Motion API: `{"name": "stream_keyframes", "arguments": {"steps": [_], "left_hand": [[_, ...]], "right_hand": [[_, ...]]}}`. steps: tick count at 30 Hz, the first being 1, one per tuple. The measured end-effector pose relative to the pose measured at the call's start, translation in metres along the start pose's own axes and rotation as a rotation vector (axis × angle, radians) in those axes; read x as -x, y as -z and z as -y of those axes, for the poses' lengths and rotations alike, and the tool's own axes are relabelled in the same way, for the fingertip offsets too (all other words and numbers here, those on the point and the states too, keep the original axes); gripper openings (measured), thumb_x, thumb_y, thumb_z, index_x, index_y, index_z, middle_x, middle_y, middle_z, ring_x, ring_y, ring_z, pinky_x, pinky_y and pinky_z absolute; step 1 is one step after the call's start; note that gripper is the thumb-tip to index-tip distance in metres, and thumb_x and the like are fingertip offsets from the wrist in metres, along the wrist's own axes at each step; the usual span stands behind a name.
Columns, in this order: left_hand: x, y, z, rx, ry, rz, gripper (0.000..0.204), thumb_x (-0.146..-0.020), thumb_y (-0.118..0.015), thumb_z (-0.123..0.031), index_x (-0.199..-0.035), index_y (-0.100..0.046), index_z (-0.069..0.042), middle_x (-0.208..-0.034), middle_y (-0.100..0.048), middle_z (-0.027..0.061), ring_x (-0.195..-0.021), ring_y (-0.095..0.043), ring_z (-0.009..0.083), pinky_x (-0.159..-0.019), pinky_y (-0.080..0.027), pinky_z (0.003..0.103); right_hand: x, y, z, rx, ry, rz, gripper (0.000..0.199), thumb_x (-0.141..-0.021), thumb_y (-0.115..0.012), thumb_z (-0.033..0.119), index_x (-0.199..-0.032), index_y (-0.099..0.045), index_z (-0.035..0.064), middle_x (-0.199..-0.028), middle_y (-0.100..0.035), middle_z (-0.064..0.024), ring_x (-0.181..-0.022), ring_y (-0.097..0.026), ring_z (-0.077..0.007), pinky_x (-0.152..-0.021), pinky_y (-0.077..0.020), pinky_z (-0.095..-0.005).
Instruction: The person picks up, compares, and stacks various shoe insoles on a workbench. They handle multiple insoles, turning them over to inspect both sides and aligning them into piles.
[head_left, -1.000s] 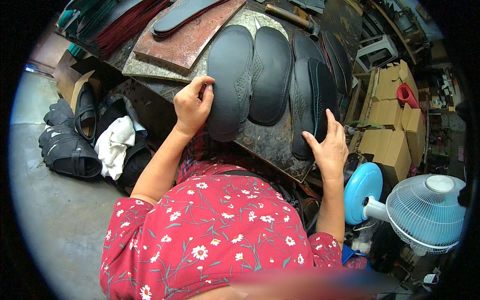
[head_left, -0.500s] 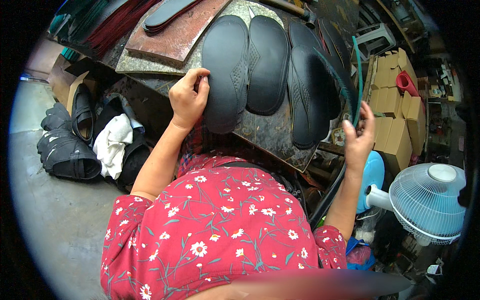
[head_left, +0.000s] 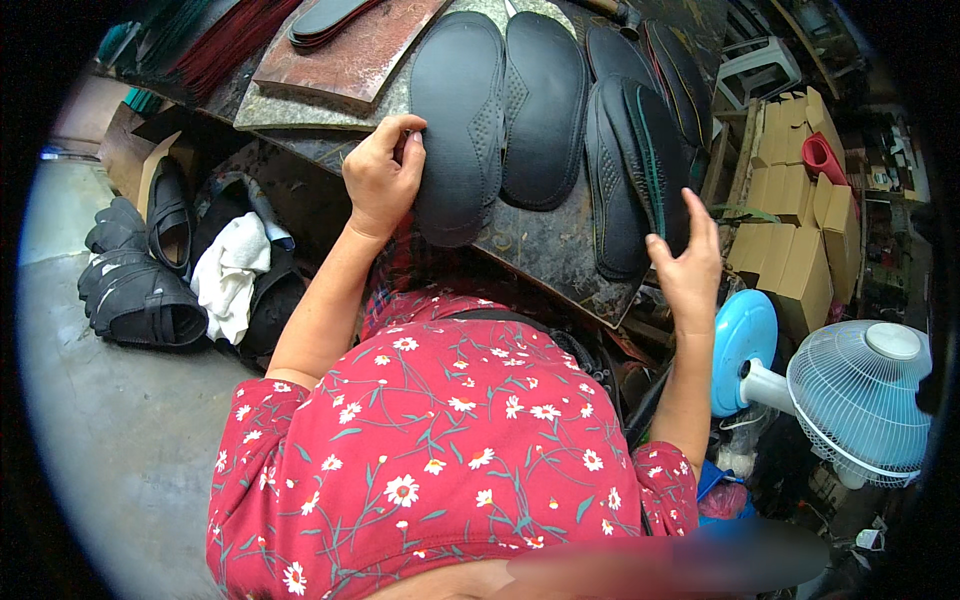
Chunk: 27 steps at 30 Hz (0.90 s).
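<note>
My left hand (head_left: pixel 384 178) is closed, thumb and forefinger pressed together at the left edge of a long black insole (head_left: pixel 455 125). Whatever sits in that pinch is too small to make out. Beside this insole lies another black insole (head_left: pixel 545 115) with a dotted patch along its side. Farther right, several black insoles overlap in a pile (head_left: pixel 615 185). A thin green strip (head_left: pixel 653 160) runs lengthwise over the pile's right-hand piece. My right hand (head_left: pixel 690 262) has its fingers apart beside that piece; whether they touch it I cannot tell.
On the worktable (head_left: pixel 560 255), a reddish board (head_left: pixel 345 60) carries grey insoles (head_left: pixel 335 20). A hammer (head_left: pixel 622 12) lies at the back. Black shoes (head_left: pixel 150 300) and a white cloth (head_left: pixel 232 275) are at left. Cartons (head_left: pixel 785 250) and a blue fan (head_left: pixel 860 390) stand at right.
The green strip, which stood up in a loose curve near my right hand, now lies along the insole. My right hand has moved left and slightly down; my left hand keeps its pinch.
</note>
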<state>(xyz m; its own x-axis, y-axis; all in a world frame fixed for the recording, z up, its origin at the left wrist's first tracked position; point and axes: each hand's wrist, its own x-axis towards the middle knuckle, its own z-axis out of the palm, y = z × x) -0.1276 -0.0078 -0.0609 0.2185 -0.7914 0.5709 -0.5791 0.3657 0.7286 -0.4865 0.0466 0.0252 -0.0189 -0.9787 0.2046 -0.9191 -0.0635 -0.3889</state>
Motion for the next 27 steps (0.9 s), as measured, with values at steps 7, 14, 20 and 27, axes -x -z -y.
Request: {"name": "stream_keyframes", "arguments": {"steps": [7,14,20,27], "left_hand": [[0.001,0.002,0.0,-0.024,0.0,0.034,0.014,-0.087,-0.065,-0.001,-0.1,-0.068,-0.005,-0.077,-0.066,0.0086,-0.064,-0.063,0.0155,-0.062,-0.049,0.028],[0.0,0.001,-0.001,0.002,-0.013,0.004,0.013,-0.083,-0.065,-0.003,-0.095,-0.068,-0.006,-0.072,-0.064,0.0103,-0.06,-0.064,0.0214,-0.059,-0.05,0.031],[-0.002,0.0,-0.001,-0.001,-0.047,-0.022,0.013,-0.083,-0.065,-0.003,-0.095,-0.068,-0.006,-0.073,-0.065,0.0107,-0.061,-0.065,0.0234,-0.059,-0.05,0.033],[-0.001,0.001,-0.003,-0.004,-0.044,-0.02,0.011,-0.084,-0.065,-0.004,-0.094,-0.068,-0.007,-0.069,-0.063,0.0104,-0.059,-0.064,0.0241,-0.057,-0.049,0.034]], "right_hand": [[-0.004,0.035,-0.008,-0.548,-0.202,-0.095,0.058,-0.088,-0.06,0.016,-0.143,-0.046,0.0068,-0.12,-0.059,-0.0147,-0.091,-0.061,-0.0205,-0.077,-0.0527,-0.0323],[0.017,-0.007,0.024,0.21,0.001,0.142,0.084,-0.082,-0.073,0.038,-0.153,-0.032,0.0217,-0.133,-0.049,-0.0241,-0.121,-0.053,-0.0422,-0.098,-0.0474,-0.0488],[0.016,-0.017,0.04,0.36,-0.018,0.189,0.099,-0.073,-0.079,0.05,-0.154,-0.029,0.0235,-0.136,-0.044,-0.0314,-0.114,-0.057,-0.048,-0.092,-0.0515,-0.0508],[0.016,-0.007,0.022,0.176,-0.039,0.16,0.086,-0.074,-0.075,0.024,-0.15,-0.036,0.0211,-0.139,-0.044,-0.0258,-0.117,-0.055,-0.0464,-0.098,-0.0487,-0.0487]]}}
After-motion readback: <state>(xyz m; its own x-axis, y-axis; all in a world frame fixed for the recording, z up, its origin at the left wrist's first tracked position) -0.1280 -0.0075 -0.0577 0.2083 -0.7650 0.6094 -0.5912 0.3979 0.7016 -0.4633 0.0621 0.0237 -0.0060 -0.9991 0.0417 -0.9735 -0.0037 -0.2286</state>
